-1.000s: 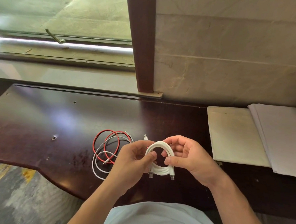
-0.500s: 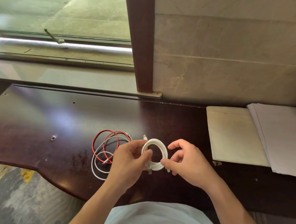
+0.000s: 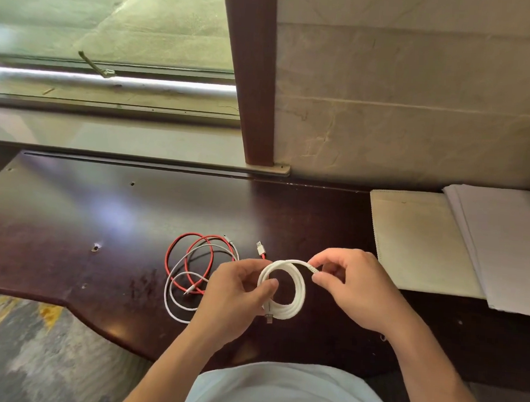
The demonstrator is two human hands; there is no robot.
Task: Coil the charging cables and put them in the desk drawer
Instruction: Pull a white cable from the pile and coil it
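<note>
A thick white cable (image 3: 295,297) is wound into a round coil, held upright just above the dark desk (image 3: 72,227). My left hand (image 3: 234,297) pinches the coil's left side between thumb and fingers. My right hand (image 3: 357,285) pinches the coil's top right. Two plugs hang at the bottom of the coil. To the left, a red cable (image 3: 181,251) and a thin white cable (image 3: 169,300) lie loosely looped and overlapping on the desk. No drawer is in view.
A cream pad (image 3: 415,242) and a stack of white paper (image 3: 507,244) lie on the desk at the right. A wooden post (image 3: 251,77) and a window sill stand behind. The desk's front edge curves inward at the left, with floor below.
My right hand has shifted from the coil's lower right up to its top right. The coil looks rounder and more open than before. The loose cables have not moved.
</note>
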